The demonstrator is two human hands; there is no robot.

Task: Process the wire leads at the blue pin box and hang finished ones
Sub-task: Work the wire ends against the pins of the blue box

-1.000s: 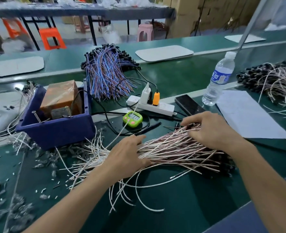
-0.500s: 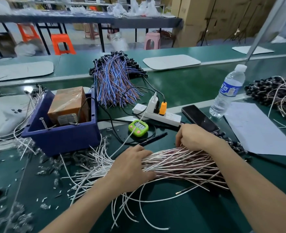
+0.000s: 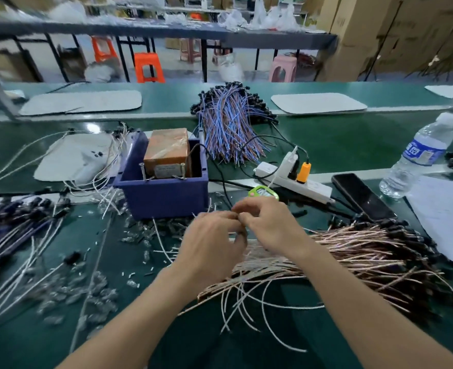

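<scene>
Head view: my left hand [image 3: 210, 245] and right hand [image 3: 269, 227] meet tip to tip, curled, just in front of the blue pin box [image 3: 164, 199]; blur hides whether they pinch anything. Thin pink-white wire leads [image 3: 353, 251] with black ends lie fanned right of that box. Inside it sits an orange wrapped block [image 3: 166, 149] behind upright metal pins [image 3: 142, 171]

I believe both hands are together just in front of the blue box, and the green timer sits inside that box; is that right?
Not quite. The head view shows the left hand and right hand together in front of the blue box, but the green timer sits outside it, on the bench to its right, beside the white power strip.
</scene>
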